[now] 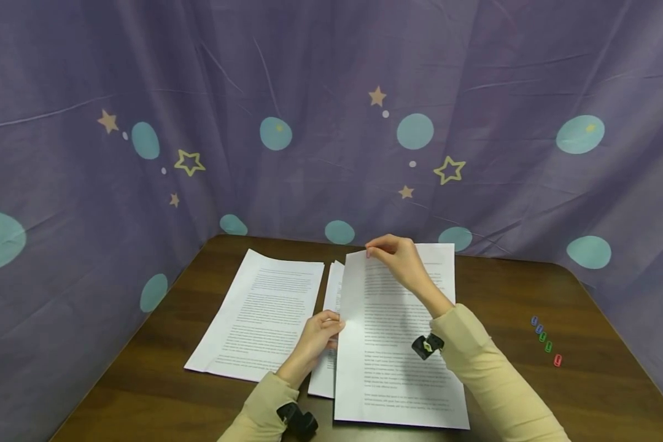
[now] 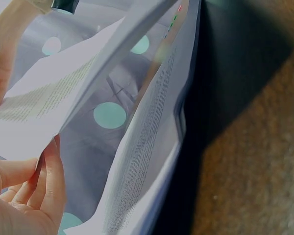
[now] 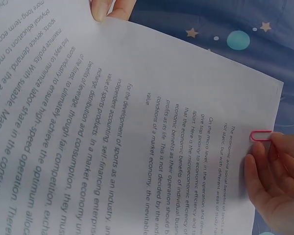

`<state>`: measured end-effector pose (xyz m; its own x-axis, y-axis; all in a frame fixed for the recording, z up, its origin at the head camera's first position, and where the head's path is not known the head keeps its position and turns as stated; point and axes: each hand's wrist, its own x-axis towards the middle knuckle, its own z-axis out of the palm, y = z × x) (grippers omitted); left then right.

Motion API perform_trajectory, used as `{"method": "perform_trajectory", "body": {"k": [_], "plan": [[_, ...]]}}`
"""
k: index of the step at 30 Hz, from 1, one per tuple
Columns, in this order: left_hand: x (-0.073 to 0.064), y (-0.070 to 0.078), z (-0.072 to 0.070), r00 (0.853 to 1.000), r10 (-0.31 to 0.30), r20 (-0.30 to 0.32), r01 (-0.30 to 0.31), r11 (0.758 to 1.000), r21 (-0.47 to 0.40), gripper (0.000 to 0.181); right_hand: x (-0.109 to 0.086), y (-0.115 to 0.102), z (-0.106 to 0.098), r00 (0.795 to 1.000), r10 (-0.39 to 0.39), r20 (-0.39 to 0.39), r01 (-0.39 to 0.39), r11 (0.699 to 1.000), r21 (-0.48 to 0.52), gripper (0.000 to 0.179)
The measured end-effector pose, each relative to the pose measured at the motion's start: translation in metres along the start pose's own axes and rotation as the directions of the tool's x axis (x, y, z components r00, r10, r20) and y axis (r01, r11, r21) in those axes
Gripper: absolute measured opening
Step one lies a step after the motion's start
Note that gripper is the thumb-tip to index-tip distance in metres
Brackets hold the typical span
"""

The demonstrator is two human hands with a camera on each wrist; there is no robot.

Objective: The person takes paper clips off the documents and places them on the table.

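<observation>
A printed stack of paper is tilted up between my hands. My left hand pinches its left edge between thumb and fingers; in the left wrist view the left hand grips the same edge at lower left. At the top edge, my right hand pinches a pink-red paper clip, whose rounded end overlaps the printed face in the right wrist view. The right hand's fingers are bent around the clip's outer end. The clip is hidden behind the fingers in the head view.
Another printed stack lies at the left of the wooden table. Partly covered sheets lie between the two stacks. Several paper clips, including a red one and a green one, lie in a row at right. A patterned curtain hangs behind.
</observation>
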<state>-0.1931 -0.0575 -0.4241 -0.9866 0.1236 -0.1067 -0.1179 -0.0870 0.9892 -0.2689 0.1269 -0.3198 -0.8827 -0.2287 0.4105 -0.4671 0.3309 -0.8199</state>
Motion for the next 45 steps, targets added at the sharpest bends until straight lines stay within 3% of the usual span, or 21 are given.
{"method": "perform_trajectory", "body": {"k": [11,18,22,30,45], "plan": [[-0.001,0.002,0.0,1.0,-0.008,-0.009,0.008,1.0,-0.007,0.015,0.0,0.0,0.0,0.999,0.042,0.006,-0.042,0.997,0.062,0.014],[-0.001,0.001,0.0,1.0,-0.01,-0.009,0.01,1.0,-0.006,0.015,-0.006,-0.022,-0.003,0.993,0.112,-0.031,-0.109,0.988,0.106,0.018],[0.0,0.001,0.001,1.0,-0.012,-0.011,0.012,1.0,-0.004,0.016,-0.003,-0.009,-0.004,0.991,0.12,-0.059,-0.108,0.978,0.18,0.022],[0.015,-0.023,-0.006,1.0,-0.007,-0.019,0.007,1.0,-0.016,0.018,-0.004,0.008,-0.011,0.987,0.127,-0.096,-0.097,0.959,0.264,0.023],[0.013,-0.021,-0.007,1.0,-0.011,-0.029,0.012,0.999,0.03,0.017,-0.037,0.028,-0.049,0.979,0.191,-0.065,-0.174,0.962,0.209,0.028]]}}
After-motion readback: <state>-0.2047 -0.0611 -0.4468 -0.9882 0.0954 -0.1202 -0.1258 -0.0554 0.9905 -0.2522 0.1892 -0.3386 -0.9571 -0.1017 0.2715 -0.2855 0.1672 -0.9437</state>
